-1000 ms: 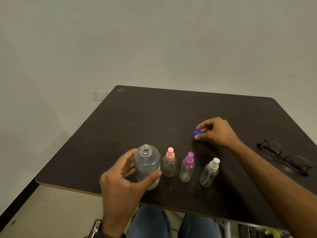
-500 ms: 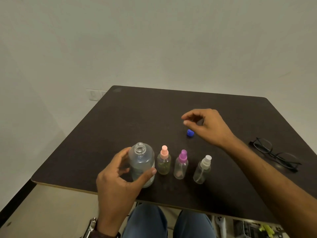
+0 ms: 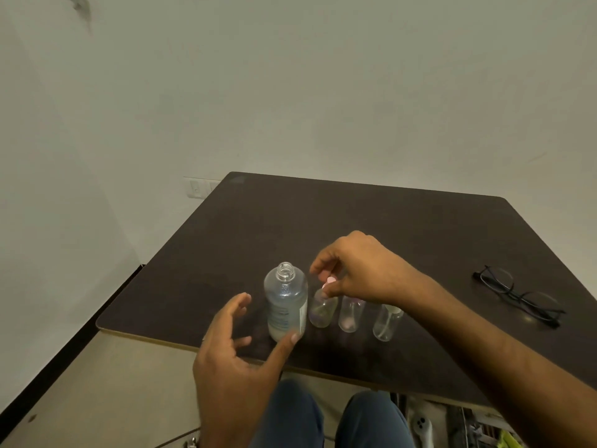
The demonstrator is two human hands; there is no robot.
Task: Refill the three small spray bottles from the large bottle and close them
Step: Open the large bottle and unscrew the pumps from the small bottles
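Between right hand [image 3: 361, 270] fingers [image 3: 318, 265], pink-capped spray bottle [image 3: 321, 310]

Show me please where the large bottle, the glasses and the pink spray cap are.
large bottle [image 3: 286, 305]: head view, middle of its clear body.
glasses [image 3: 517, 295]: head view, on the dark frame.
pink spray cap [image 3: 330, 280]: head view, its top, between right-hand fingers.

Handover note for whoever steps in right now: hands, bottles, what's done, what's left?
Left hand: open beside the large bottle, thumb touching its base. The bottle is uncapped and upright.
Right hand: fingers pinching the pink top of the nearest small bottle.
The middle small bottle and the far small bottle stand in a row to its right, on the table.
Done: large bottle opened.
Left: open, fill and close all three.
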